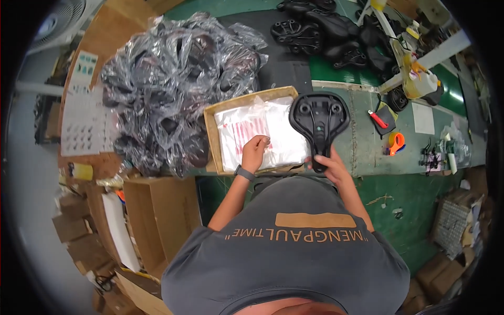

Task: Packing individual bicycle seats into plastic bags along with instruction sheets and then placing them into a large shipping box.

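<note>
My right hand (332, 167) is closed around the narrow nose of a black bicycle saddle (319, 118). The saddle's underside faces up, and its wide rear end points away from me. It is held over the right edge of a shallow cardboard box (212, 139). Clear plastic bags (236, 126) with red print lie in a stack inside that box. Above the stack, my left hand (254, 151) has its fingers curled together in a pinch. Whether a bag's edge is between those fingertips cannot be made out.
Plastic-wrapped saddles (168, 89) are heaped at the left. Bare black saddles (336, 34) lie at the far right, beyond a white post (425, 58). A red cutter (378, 119), an orange tape roll (396, 142) and a yellow-liquid bottle (420, 84) stand right. An open carton (163, 215) is lower left.
</note>
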Demonstrator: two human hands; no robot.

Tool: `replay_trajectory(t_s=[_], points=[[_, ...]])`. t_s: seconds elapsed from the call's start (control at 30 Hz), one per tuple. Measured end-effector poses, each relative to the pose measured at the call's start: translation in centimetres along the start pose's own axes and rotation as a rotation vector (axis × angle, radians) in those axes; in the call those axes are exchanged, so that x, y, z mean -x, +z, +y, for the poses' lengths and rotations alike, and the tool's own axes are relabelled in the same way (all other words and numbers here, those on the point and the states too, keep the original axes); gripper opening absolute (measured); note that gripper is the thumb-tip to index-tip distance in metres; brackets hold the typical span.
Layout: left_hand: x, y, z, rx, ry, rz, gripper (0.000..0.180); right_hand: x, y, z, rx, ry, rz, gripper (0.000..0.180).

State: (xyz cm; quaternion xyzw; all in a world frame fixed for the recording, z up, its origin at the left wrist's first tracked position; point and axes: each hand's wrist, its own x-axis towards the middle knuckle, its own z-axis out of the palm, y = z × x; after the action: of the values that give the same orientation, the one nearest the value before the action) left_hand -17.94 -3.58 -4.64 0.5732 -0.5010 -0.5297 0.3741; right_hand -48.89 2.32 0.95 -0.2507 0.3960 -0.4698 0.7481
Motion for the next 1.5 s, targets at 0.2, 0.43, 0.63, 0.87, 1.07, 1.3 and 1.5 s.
replay_trajectory(t_s=[0.2,0.43,0.63,0.87,1.07,1.3,1.5], points=[[4.8,-1.3,3.9,-0.193,0.154,-0.131,0.018,-5.8,8.8,2.4,-0.131,0.433,-0.145,0.039],[9.4,-11.6,-0.5,1.452,-0.241,0.202,0.015,-5.0,11.1,4.2,-0.387,0.415,0.018,0.031],[9.4,-19.5,0.9,1.099,-0.243,0.167,0.012,-3.8,13.7,0.9,0.051,0.266,-0.464,0.048],[6.2,-10.8,10.6,-0.035,0.376,0.055,0.022,-4.1,12.2,4.1,1.065,-0.049,-0.075,0.111],[6.0,-7.8,10.4,0.121,0.171,-0.526,0.02,-6.4,9.4,-0.6,0.055,0.043,0.161,0.088],[-10.8,-2.9,7.4,0.625,-0.308,-0.141,0.025,-7.6,4.8,-9.0,0.644,-0.154,-0.501,0.089],[-25.0,-16.1,0.8,0.022,-0.033,0.669,0.052,-14.4,-17.0,-8.1,0.674,-0.128,0.312,0.071]])
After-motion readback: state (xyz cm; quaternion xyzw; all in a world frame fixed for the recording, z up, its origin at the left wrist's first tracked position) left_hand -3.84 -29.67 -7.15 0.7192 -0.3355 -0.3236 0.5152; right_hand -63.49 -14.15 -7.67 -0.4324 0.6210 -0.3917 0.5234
